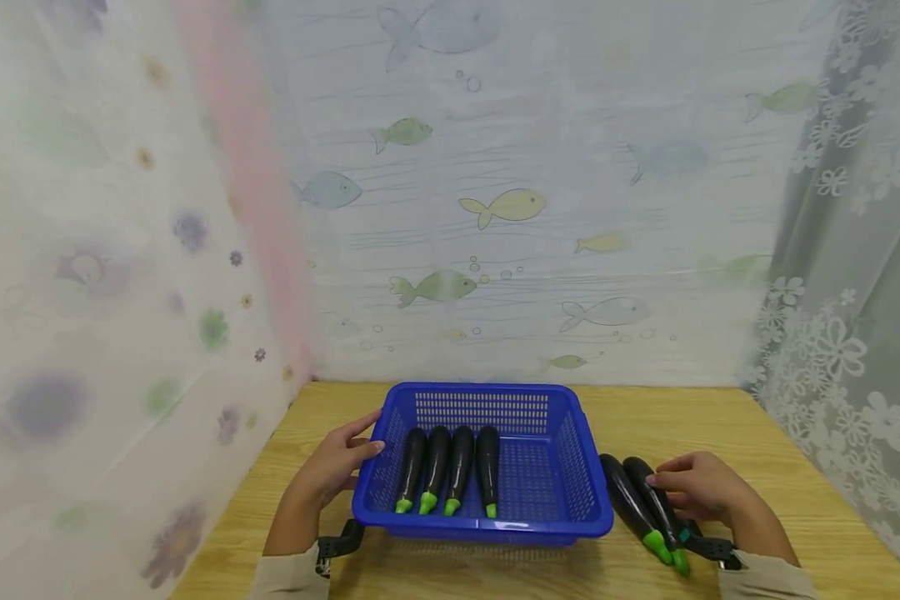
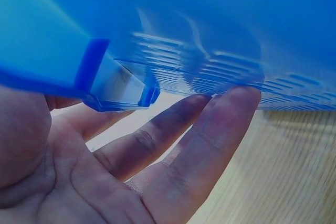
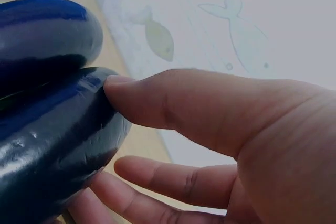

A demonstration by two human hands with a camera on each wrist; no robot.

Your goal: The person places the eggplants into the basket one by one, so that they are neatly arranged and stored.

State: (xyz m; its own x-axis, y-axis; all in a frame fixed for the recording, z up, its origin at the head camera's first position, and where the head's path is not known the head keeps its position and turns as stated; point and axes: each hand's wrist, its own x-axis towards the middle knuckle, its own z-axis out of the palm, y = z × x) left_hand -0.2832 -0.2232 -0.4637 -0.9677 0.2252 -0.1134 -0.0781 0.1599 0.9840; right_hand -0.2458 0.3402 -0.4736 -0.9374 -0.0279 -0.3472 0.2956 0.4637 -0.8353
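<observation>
A blue plastic basket (image 1: 528,479) with slotted walls stands on the table in the head view. Several dark eggplants (image 1: 487,467) with green stem ends lie side by side in its left half. At the basket's left rim, my left hand (image 1: 330,462) holds on, thumb over the edge; the left wrist view has its fingers (image 2: 220,135) against the outer slotted wall. My right hand (image 1: 708,487) pinches the outer eggplant (image 3: 58,145) near its rounded end, thumb on top and fingers along the lower side. Another eggplant (image 1: 626,498) lies right beside it, close to the basket's right wall.
The wood-grain table (image 1: 682,417) ends at a back sheet printed with fish (image 1: 504,207). A flowered sheet (image 1: 82,333) borders the left side, and a lace-patterned curtain (image 1: 862,417) hangs on the right.
</observation>
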